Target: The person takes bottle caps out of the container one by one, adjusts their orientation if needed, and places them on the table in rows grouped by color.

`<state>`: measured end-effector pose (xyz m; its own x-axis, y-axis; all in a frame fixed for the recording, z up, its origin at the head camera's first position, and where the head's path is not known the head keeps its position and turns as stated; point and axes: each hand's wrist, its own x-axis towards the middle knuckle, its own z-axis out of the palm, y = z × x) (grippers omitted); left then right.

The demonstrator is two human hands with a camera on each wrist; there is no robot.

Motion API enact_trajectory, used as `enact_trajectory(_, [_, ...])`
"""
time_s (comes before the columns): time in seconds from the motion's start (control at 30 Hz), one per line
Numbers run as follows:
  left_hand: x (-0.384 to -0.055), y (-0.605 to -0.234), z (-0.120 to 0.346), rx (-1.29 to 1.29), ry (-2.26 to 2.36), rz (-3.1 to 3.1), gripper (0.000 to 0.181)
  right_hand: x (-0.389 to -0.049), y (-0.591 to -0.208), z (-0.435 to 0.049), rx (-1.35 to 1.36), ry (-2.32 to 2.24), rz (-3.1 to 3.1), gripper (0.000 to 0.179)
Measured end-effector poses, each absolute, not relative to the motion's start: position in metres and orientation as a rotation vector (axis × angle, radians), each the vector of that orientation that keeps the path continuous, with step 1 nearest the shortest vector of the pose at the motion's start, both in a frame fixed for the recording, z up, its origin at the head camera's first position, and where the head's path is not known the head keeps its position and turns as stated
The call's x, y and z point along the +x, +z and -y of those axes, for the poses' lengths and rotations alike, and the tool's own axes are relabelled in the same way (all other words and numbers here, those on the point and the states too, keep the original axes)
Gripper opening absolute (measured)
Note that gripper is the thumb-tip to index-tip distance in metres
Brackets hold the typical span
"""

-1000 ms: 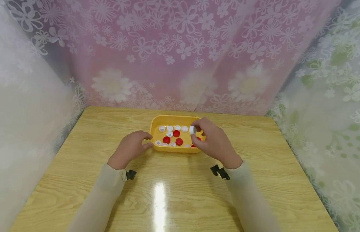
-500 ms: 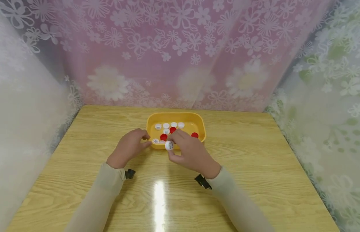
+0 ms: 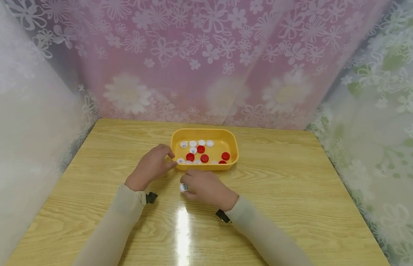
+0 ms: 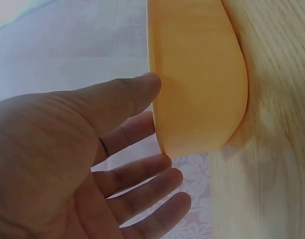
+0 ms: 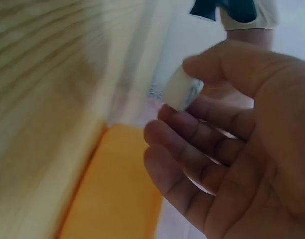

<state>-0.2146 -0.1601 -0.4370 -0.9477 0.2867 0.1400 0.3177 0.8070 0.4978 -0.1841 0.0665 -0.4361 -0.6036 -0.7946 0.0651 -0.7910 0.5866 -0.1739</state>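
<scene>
In the head view, my right hand (image 3: pixel 206 187) pinches a white plastic bottle cap (image 3: pixel 183 187) just in front of the yellow tray (image 3: pixel 231 165). Dark printing marks one face of this cap, and in the right wrist view the cap (image 5: pixel 179 89) stays between thumb and fingers over the table. At the tray's near left corner, my left hand (image 3: pixel 152 166) holds the rim with thumb and index finger. The left wrist view has the thumb on the tray wall (image 4: pixel 199 74) at the rim, the other fingers spread below. Inside the tray lie several white caps (image 3: pixel 210 143) and several red caps (image 3: pixel 204 158).
The tray stands on a wooden table (image 3: pixel 286 192), toward the back. A pink flowered curtain (image 3: pixel 199 74) hangs behind the table's far edge, with pale flowered cloth (image 3: pixel 376 147) along the right side and whitish cloth (image 3: pixel 36 111) on the left.
My right hand has lifted a white cap out of the tray's right side and carried it left and toward me, down in front of the tray. My left hand stays at the tray corner.
</scene>
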Motion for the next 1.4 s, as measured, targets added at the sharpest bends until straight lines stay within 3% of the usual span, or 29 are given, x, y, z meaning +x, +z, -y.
enact_trajectory(0.77, [-0.211,-0.436,0.155,-0.465,-0.796,2.981,0.027,-0.19,-0.47,-0.06,-1.513,-0.243,-2.699,0.008])
enact_trajectory(1.1, [-0.212,-0.429,0.158,-0.478,-0.772,2.983,0.029,-0.192,-0.47,-0.053,-1.514,-0.271,-2.677,0.014])
enact_trajectory(1.4, [-0.212,-0.434,0.158,-0.49,-0.772,2.971,0.027,-0.194,-0.464,-0.059,-1.403,-0.358,-2.655,0.006])
